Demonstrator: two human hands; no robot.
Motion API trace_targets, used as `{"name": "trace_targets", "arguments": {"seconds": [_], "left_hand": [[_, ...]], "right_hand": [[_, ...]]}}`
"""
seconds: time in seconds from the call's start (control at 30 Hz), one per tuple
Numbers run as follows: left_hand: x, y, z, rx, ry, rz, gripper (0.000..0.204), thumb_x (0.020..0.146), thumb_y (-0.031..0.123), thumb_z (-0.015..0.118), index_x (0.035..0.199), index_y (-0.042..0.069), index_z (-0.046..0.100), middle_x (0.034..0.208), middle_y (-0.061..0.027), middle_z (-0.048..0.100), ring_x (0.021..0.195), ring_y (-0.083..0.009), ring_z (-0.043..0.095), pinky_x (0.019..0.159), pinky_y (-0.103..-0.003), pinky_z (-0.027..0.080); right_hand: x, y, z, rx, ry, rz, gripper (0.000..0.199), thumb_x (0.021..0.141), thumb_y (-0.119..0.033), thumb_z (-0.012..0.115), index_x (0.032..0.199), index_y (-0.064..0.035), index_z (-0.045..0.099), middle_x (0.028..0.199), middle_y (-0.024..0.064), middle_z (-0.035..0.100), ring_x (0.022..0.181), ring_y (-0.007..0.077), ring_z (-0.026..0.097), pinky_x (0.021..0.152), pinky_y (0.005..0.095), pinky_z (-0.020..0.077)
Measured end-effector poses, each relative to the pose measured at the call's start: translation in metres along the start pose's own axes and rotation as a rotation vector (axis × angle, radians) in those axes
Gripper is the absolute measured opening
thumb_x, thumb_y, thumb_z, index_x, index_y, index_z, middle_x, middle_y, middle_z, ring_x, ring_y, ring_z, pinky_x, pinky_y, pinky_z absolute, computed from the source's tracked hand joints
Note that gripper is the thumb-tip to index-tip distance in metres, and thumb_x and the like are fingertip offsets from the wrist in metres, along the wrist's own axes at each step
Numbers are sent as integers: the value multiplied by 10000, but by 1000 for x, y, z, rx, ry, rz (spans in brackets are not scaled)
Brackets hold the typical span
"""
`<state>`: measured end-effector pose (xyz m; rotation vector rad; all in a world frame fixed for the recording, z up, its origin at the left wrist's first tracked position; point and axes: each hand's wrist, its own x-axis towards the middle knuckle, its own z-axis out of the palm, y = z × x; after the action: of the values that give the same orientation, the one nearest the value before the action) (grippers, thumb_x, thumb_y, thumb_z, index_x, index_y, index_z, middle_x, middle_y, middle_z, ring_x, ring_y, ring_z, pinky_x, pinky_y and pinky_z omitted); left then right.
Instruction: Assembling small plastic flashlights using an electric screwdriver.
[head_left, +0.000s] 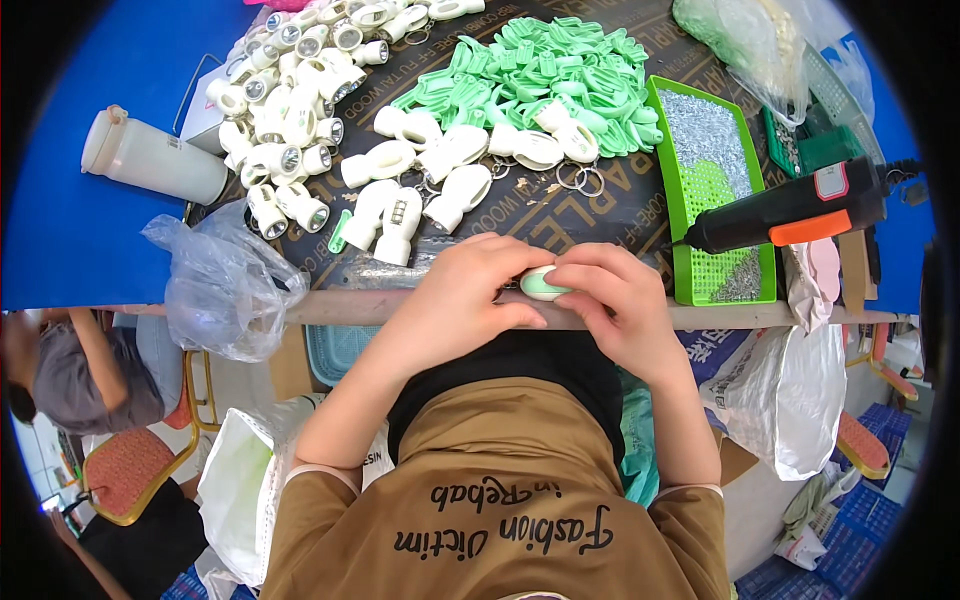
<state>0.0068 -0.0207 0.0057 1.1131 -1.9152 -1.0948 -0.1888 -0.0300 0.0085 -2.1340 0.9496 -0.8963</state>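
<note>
Close to the table's front edge, a small white keychain flashlight (543,284) with a mint-green cover piece is held between my two hands. My right hand (622,308) pinches it, fingertips over the green side. From the other end my left hand (470,290) grips it with curled fingers, hiding part of it. Just beyond are several white flashlight bodies (458,152), some with metal key rings (582,180). A single green piece (340,232) lies left of them. Farther off is a heap of mint-green plastic pieces (540,80).
At back left, white flashlights (300,80) are piled near a white bottle (155,158) and a clear plastic bag (225,275). On the right, a black electric screwdriver (770,215) with an orange trigger lies across a green tray (683,200) of small screws. A person (95,370) sits at left.
</note>
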Motion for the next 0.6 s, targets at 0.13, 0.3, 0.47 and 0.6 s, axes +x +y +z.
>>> {"name": "trace_targets", "arguments": {"seconds": [0.13, 0.3, 0.47, 0.6], "left_hand": [[1, 0, 7, 109, 98, 12, 313, 638, 118, 730, 926, 42, 632, 799, -96, 605, 726, -230, 567, 638, -328, 458], [0, -3, 5, 81, 119, 20, 291, 625, 98, 727, 896, 34, 641, 762, -83, 605, 655, -194, 568, 560, -294, 456], [-1, -9, 7, 69, 163, 92, 272, 609, 69, 689, 874, 33, 641, 713, -72, 581, 642, -208, 559, 556, -291, 448], [-1, -10, 6, 78, 163, 116, 282, 592, 66, 688, 867, 28, 638, 692, -71, 569, 630, -222, 550, 550, -299, 441]], "right_hand": [[2, -1, 3, -175, 30, -172, 217, 694, -27, 648, 905, -65, 621, 822, 57, 595, 772, 244, 581, 690, 339, 453], [7, -2, -2, -215, 20, -274, 248, 664, -21, 638, 906, -72, 629, 827, 49, 588, 767, 224, 578, 674, 335, 451], [11, -7, -4, -263, -46, -321, 268, 633, -46, 650, 899, -74, 629, 834, 44, 584, 766, 213, 575, 673, 324, 453], [15, -16, -5, -457, -126, -421, 283, 621, -110, 626, 902, -75, 628, 893, 36, 576, 796, 198, 568, 679, 317, 459]]}}
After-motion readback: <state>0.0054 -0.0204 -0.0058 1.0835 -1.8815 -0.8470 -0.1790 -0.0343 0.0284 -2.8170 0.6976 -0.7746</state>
